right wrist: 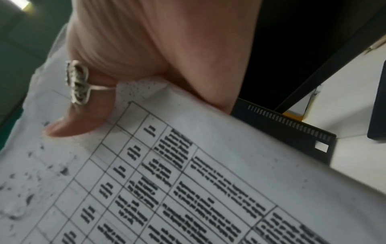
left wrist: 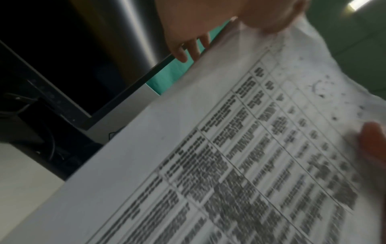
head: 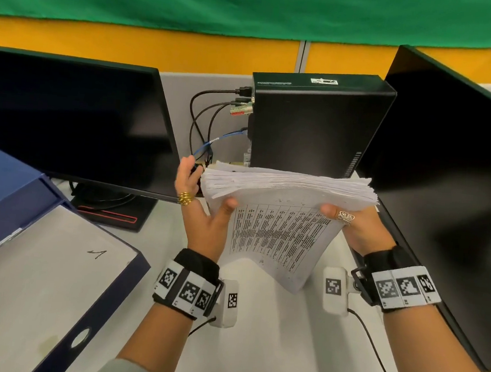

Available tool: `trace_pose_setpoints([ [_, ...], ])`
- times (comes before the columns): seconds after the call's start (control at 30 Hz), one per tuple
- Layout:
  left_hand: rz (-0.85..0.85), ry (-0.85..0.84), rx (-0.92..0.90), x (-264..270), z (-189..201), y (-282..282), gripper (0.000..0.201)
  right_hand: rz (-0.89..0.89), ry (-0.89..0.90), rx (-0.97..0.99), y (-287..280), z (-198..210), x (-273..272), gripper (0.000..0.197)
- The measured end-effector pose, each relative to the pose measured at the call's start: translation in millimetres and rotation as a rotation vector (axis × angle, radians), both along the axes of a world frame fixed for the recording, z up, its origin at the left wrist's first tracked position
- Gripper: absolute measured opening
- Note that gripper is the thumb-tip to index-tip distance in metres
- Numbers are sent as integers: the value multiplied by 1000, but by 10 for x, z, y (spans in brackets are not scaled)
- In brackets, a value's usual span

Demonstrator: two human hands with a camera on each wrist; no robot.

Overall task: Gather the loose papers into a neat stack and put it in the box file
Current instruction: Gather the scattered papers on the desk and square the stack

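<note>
Over the white desk (head: 271,321) the paper stack (head: 283,216) is gripped at its ends by left hand (head: 203,212) and right hand (head: 353,225), with the open box file (head: 52,272) lying left of the stack, nearer the left hand.

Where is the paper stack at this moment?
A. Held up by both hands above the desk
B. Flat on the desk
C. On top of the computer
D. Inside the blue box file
A: the left hand and right hand hold the stack off the desk.
</note>
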State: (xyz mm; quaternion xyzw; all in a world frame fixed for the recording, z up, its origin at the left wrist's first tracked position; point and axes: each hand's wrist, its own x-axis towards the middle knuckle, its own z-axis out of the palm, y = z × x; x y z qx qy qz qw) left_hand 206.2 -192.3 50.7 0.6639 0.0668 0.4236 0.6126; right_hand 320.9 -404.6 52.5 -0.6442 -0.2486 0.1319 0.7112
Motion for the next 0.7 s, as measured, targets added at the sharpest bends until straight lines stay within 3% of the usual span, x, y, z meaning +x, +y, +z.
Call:
trace_pose_setpoints([
  [0.1,-134,-3,-62,-34,-62,-100,59,31,7,-18,-10,4,16,65],
  [0.2,-137,-3,-75,-41,-123,-109,61,65,13,-26,-21,2,-3,58],
  [0.3,-132,50,-62,-39,-138,-90,59,-17,-12,-5,-26,-31,-62,62],
  [0.47,-114,136,-74,-32,-120,-79,12,-224,-113,119,36,-53,-245,90],
  [0.57,-78,144,-68,-18,-115,-84,14,-302,-189,153,112,-35,-372,95],
  [0.7,-89,102,-62,-7,-70,-82,11,-381,-160,210,169,2,-444,101],
])
